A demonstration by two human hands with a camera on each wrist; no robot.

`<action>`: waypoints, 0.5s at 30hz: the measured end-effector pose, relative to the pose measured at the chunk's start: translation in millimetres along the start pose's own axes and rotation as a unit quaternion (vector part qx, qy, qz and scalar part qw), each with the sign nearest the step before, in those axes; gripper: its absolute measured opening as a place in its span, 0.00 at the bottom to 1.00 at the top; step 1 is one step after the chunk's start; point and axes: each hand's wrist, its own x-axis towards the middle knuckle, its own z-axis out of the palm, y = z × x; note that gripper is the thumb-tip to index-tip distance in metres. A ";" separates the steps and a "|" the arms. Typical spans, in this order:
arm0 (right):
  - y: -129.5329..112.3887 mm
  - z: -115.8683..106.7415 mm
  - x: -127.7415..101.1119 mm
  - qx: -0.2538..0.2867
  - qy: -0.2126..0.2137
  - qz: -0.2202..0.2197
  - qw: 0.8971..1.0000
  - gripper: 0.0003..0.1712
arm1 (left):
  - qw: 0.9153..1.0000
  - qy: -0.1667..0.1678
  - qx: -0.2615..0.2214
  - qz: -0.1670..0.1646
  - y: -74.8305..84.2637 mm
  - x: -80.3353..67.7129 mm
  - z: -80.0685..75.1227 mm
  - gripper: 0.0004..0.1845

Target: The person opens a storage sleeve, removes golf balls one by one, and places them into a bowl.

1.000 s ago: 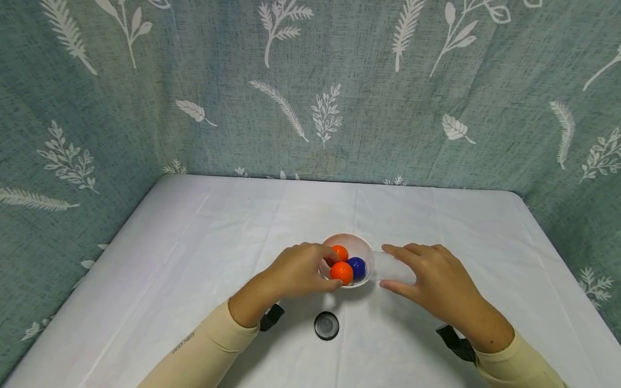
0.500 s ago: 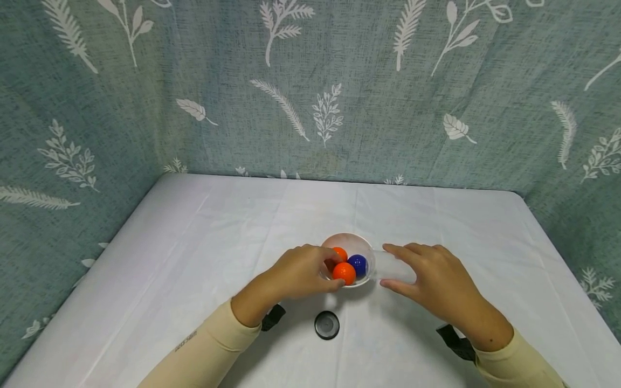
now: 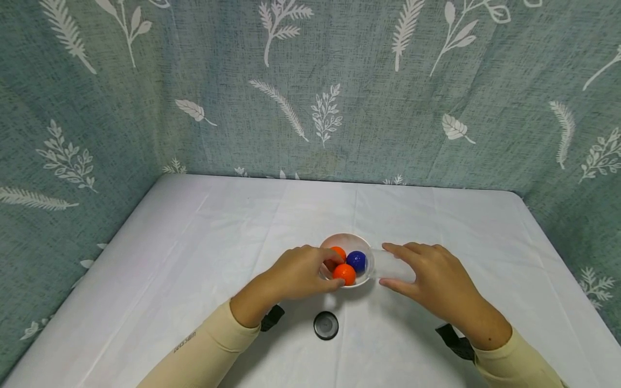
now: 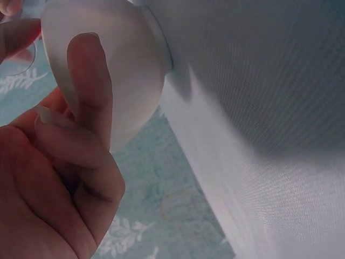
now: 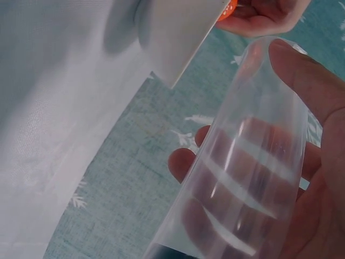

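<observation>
A small white bowl (image 3: 358, 240) stands at the table's middle front and holds two orange balls (image 3: 344, 274) and a blue ball (image 3: 357, 261). My left hand (image 3: 336, 268) grips the bowl's left side, forefinger over the rim and thumb under the front. In the left wrist view its fingers (image 4: 89, 86) lie against the bowl's outer wall (image 4: 129, 70). To the bowl's right, my right hand (image 3: 388, 265) holds a clear plastic cup (image 3: 397, 267). The right wrist view shows that cup (image 5: 248, 178) between thumb and fingers (image 5: 302, 81), with the bowl (image 5: 172, 38) beyond it.
A small black round lid (image 3: 326, 325) lies on the white tablecloth (image 3: 218, 231) just in front of the bowl, between my forearms. A green leaf-patterned curtain (image 3: 310, 91) closes in the table at the back and both sides.
Both hands have stayed almost still. Inside the bowl the blue ball has shifted slightly toward the back.
</observation>
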 end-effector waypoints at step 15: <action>1.6 1.7 0.6 0.009 0.013 0.001 1.000 0.35 | 1.000 -0.001 0.012 -0.001 0.0 0.0 -0.5 0.19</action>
